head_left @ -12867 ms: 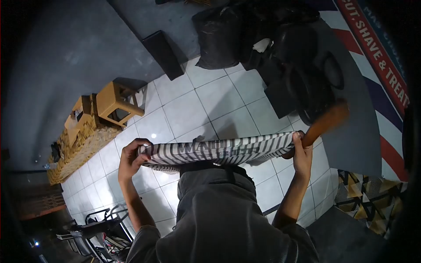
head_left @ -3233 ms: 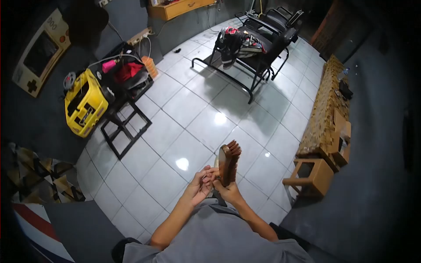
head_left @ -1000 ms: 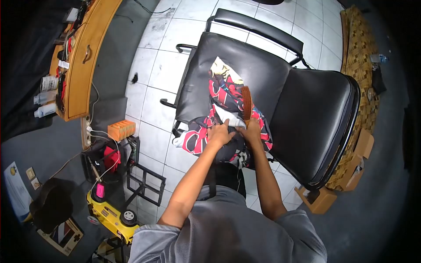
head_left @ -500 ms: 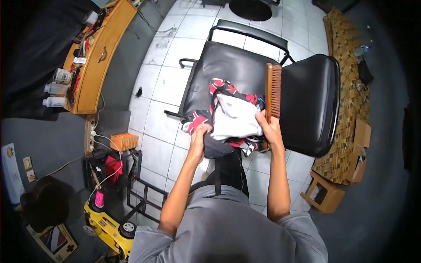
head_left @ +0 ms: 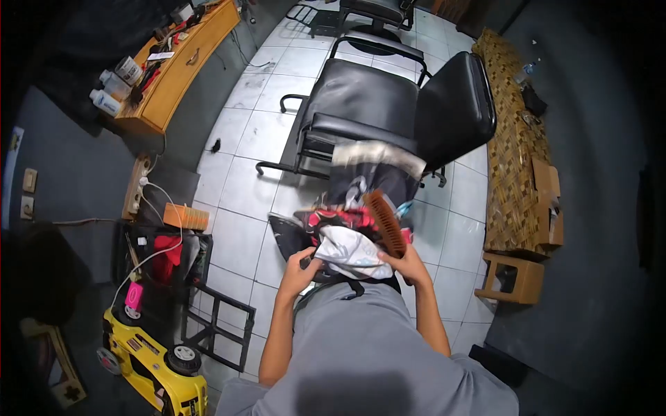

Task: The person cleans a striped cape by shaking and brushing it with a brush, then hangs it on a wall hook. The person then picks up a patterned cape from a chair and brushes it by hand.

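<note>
A bunched cloth (head_left: 350,253), patterned in red, black and white with a pale inner side, hangs between my hands in front of my waist. My left hand (head_left: 298,272) is closed on its left edge. My right hand (head_left: 409,265) grips the right edge and also the handle end of a wooden brush (head_left: 386,225) with brown bristles, which points up and to the left. The far part of the cloth is smeared by motion, spread out near the armrest of a black chair (head_left: 364,90).
A wooden shelf (head_left: 184,69) with bottles is at the upper left. Below it are an orange box (head_left: 186,217), a black frame (head_left: 220,326) and a yellow toy car (head_left: 156,360). A woven bench (head_left: 513,152) and a brown stool (head_left: 512,279) line the right side.
The cloth has come off the chair seat toward me and opened out, with the brush now tilted left. The chair appears farther away, and more of the floor shows.
</note>
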### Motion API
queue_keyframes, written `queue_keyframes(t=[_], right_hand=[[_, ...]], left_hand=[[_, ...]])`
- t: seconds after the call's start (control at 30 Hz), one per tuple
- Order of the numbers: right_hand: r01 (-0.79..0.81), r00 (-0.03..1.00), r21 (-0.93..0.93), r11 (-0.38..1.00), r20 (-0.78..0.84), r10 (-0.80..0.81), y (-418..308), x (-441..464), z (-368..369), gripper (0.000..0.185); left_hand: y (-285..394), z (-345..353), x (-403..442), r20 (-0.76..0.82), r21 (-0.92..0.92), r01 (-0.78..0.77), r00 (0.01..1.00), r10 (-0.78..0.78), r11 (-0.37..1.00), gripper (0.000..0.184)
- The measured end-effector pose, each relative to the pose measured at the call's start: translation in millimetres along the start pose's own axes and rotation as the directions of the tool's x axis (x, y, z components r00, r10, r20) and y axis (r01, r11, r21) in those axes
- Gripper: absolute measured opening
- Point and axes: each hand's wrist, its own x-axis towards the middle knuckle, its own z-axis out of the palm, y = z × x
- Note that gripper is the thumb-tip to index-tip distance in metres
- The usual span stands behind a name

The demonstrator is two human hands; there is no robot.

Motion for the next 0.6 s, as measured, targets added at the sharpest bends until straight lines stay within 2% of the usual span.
queue_keyframes(t=[0.07,0.1,0.13,0.2,0.27,0.3,0.4,0.43,0.47,0.53,0.57,0.6], right_hand=[[-0.033,0.999,-0.162,0.986,0.008,0.035,15,-31,15,0.044],[-0.169,0.981,-0.325,0.931,0.039,0.191,15,-43,16,0.046],[-0.11,0.99,-0.428,0.897,0.034,0.137,36,-50,18,0.046],[-0.088,0.991,-0.521,0.849,0.037,0.125,45,-66,20,0.045],[0.03,0.999,-0.356,0.934,-0.008,-0.035,51,-82,23,0.044],[0.101,0.992,-0.271,0.957,-0.04,-0.116,54,-88,22,0.043],[0.091,0.984,-0.054,0.994,-0.148,-0.099,55,-105,14,0.039],[0.024,0.976,0.04,0.999,-0.217,-0.015,37,-119,12,0.036],[0.059,0.965,0.012,0.998,-0.256,-0.054,49,-123,1,0.036],[0.189,0.924,0.15,0.97,-0.361,-0.124,52,-138,-15,0.032],[0.196,0.919,0.166,0.966,-0.375,-0.122,64,-145,-29,0.024],[0.129,0.865,0.303,0.944,-0.499,0.042,76,-153,-40,0.017]], left_hand=[[-12,-1,-26,0.03,0.066,-0.105,0.994,0.104,0.992,0.021],[-18,2,-39,0.029,0.08,-0.181,0.983,0.179,0.98,0.021],[-27,6,-52,0.027,0.094,-0.251,0.968,0.249,0.964,0.021],[-43,8,-73,0.045,0.182,-0.244,0.97,0.24,0.952,0.024],[-44,15,-93,0.052,0.231,-0.245,0.97,0.239,0.942,0.025],[-53,20,-103,0.018,0.243,-0.382,0.921,0.389,0.892,0.029],[-63,30,-129,-0.072,-0.014,-0.127,0.989,0.125,0.992,0.03],[-59,30,-138,-0.058,-0.028,-0.137,0.989,0.135,0.99,0.031],[-54,33,-147,-0.109,-0.052,-0.139,0.985,0.133,0.989,0.027],[-46,32,-158,-0.201,0.067,-0.135,0.969,0.146,0.989,0.023],[-40,33,-165,-0.25,0.243,-0.176,0.939,0.237,0.954,0.019],[-36,32,-172,-0.299,0.336,-0.126,0.925,0.233,0.933,0.017]])
